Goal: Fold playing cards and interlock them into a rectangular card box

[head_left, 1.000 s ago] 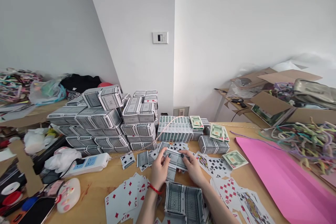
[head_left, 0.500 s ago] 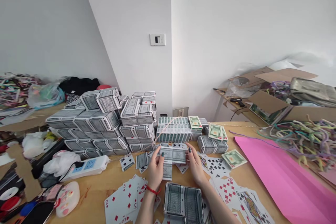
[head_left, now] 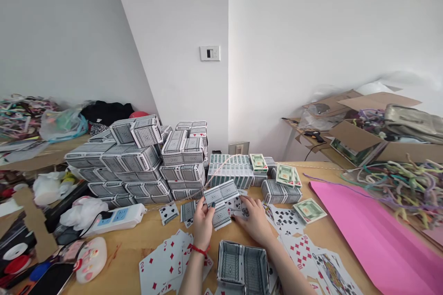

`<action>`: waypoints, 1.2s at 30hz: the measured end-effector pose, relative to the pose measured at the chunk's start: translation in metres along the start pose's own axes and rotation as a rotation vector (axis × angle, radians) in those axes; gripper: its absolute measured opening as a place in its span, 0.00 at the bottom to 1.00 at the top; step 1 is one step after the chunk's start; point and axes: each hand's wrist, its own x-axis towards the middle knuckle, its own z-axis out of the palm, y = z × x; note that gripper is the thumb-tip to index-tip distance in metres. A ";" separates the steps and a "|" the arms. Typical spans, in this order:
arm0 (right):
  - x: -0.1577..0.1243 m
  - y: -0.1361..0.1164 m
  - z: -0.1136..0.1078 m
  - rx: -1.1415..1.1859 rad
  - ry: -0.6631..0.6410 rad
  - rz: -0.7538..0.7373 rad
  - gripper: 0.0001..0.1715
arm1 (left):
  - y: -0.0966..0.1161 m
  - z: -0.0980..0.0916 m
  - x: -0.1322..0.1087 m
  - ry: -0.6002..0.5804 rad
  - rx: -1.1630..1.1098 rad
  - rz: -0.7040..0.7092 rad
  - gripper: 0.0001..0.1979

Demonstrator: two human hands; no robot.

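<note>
My left hand point(head_left: 203, 221) is closed on a strip of playing cards point(head_left: 221, 192), patterned backs up, thumb on top, its right end tilted upward. Just below it is another face-down card point(head_left: 220, 218) at a similar slant; whether it is joined to the strip I cannot tell. My right hand point(head_left: 255, 219) is low over loose cards point(head_left: 238, 204) to the right of the strip, thumb and fingers apart, fingertips at the cards. Between my forearms stands an open box made of cards point(head_left: 243, 265), with two compartments showing.
Stacked card-built blocks point(head_left: 131, 159) rise at the back left. Card packs point(head_left: 285, 175) stand at the back right, beside a pink sheet point(head_left: 374, 239). Face-up cards point(head_left: 166, 262) lie on both sides of the box. A power strip point(head_left: 119, 218) and a phone point(head_left: 51, 279) are at left.
My right hand has let go of the strip's right end and moved down to the loose cards. The strip, held by my left hand alone, has tipped up at its right end.
</note>
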 end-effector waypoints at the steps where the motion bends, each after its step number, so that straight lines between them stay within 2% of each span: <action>1: 0.000 0.001 0.000 0.001 0.008 -0.003 0.28 | 0.000 0.000 0.000 -0.014 -0.013 0.001 0.25; 5: -0.001 0.004 -0.002 0.018 0.044 -0.029 0.23 | 0.000 -0.003 0.001 -0.044 -0.030 0.012 0.21; 9: -0.001 0.008 -0.001 0.058 0.108 -0.153 0.10 | -0.006 -0.006 0.002 -0.018 -0.034 -0.024 0.22; 11: 0.000 0.011 0.000 0.063 0.163 -0.206 0.09 | -0.010 -0.007 0.003 -0.007 -0.031 -0.044 0.21; 16: 0.002 0.014 -0.001 0.020 0.377 -0.311 0.10 | -0.015 -0.007 0.005 0.045 -0.051 -0.070 0.21; 19: 0.000 0.013 -0.003 0.014 0.541 -0.338 0.08 | -0.013 -0.006 0.005 0.026 -0.085 -0.097 0.21; 22: -0.003 0.013 -0.004 0.092 0.660 -0.197 0.08 | -0.011 -0.004 0.005 0.005 -0.110 -0.091 0.22; 26: -0.005 0.017 -0.002 0.275 0.704 0.244 0.15 | -0.012 -0.002 0.006 -0.017 -0.130 -0.038 0.21; 28: -0.003 0.020 0.000 0.479 0.675 0.409 0.17 | -0.012 -0.001 0.005 -0.043 -0.154 -0.048 0.19; 30: 0.000 0.024 -0.001 0.744 0.634 0.474 0.19 | -0.011 -0.002 0.005 -0.044 -0.199 -0.091 0.18; 32: 0.003 0.027 -0.002 0.959 0.622 0.475 0.22 | -0.009 -0.004 0.005 -0.028 -0.247 -0.142 0.18; 36: 0.006 0.025 -0.005 1.139 0.579 0.440 0.25 | -0.005 -0.008 0.006 0.000 -0.188 -0.157 0.16</action>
